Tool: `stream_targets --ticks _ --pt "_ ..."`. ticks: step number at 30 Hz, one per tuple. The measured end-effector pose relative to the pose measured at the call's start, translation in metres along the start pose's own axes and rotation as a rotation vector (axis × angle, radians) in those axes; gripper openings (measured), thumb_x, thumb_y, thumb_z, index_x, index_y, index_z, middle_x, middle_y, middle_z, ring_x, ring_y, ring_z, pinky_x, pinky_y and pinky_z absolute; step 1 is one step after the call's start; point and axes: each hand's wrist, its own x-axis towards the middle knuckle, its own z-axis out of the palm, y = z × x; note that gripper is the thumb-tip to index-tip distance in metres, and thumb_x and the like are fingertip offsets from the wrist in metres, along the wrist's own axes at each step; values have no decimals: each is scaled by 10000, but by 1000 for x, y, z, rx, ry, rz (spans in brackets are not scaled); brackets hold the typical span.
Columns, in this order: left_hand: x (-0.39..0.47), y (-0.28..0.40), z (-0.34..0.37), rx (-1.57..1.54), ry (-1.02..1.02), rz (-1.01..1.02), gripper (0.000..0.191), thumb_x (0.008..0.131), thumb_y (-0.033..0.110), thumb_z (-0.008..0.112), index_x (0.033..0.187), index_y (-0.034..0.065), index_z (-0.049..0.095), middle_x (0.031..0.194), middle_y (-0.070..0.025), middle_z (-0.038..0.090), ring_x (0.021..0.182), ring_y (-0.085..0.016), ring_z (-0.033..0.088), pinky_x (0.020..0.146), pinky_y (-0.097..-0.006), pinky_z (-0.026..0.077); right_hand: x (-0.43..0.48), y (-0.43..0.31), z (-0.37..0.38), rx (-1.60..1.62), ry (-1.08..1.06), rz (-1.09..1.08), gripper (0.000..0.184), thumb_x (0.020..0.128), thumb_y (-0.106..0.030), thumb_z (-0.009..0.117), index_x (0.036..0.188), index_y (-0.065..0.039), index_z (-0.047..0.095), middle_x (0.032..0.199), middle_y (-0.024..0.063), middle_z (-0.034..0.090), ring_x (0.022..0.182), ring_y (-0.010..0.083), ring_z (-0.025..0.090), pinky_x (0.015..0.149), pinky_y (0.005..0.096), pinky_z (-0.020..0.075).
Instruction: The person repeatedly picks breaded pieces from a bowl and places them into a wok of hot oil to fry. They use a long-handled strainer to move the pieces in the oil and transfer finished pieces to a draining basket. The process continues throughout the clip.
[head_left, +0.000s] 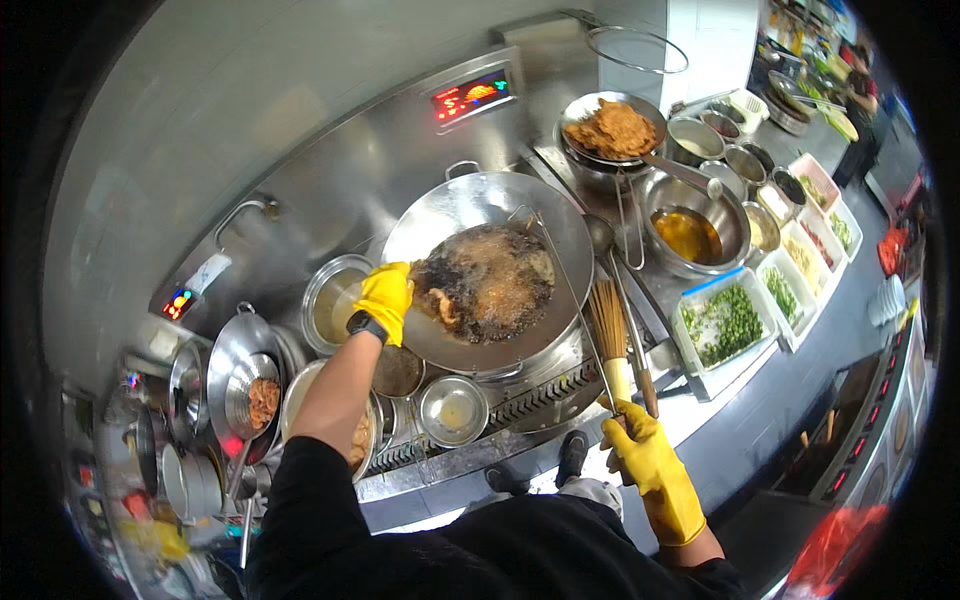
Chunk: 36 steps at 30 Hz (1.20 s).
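My left hand, in a yellow rubber glove with a dark watch at the wrist, is over the left side of a large steel wok. Its fingertips are turned away, so whether they pinch anything cannot be seen. Dark oil bubbles in the wok around browned frying food, and a smaller pale-golden piece floats near my hand. Lower right, my right hand, also gloved, grips a long thin metal hook. Its bent end reaches over the wok's far right side.
Beside the wok lie a bamboo wok brush and a ladle. Fried pieces fill a strainer at the back right. A steel bowl holds amber liquid. Chopped greens sit in a tub. Small bowl stands in front.
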Motion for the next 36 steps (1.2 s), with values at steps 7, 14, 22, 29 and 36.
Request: stream_targets --ticks 7,14,22,29,36 --pt "-145 -92 -61 -427 156 -228 351 929 249 725 1192 17 721 1169 -189 740 1066 -362 705 947 -427 546 14 3 32 -26 -34 -38 400 1031 -144 631 1422 -62 601 764 31 654 556 96 586 523 255 496" --pt "-374 -145 -42 -413 77 -635 327 944 259 704 1192 47 721 1147 -196 740 1075 -377 693 930 -427 547 32 32 55 -85 -17 -93 409 1044 -234 618 1434 -112 594 747 59 639 477 140 568 427 290 500" --pt "-417 -156 -25 -422 -30 -577 412 896 325 746 1210 60 724 1153 -210 730 1087 -375 690 945 -423 535 37 26 109 -35 19 -152 339 1056 -293 616 1325 -91 658 677 26 593 456 123 545 398 278 487" --pt "-356 -118 -21 -134 -687 -430 1158 755 434 821 1679 257 146 1696 -320 102 1487 -639 202 1249 -591 191 26 30 145 -40 -33 -278 361 1073 -242 562 1385 -62 598 708 30 618 445 112 529 401 269 489" --pt "-340 -161 26 -235 -356 -352 680 864 236 701 1507 120 510 1361 -299 603 1240 -450 595 1054 -485 481 -2 53 161 5 10 -248 378 1072 -217 578 1417 -60 578 729 49 640 459 114 552 430 259 484"
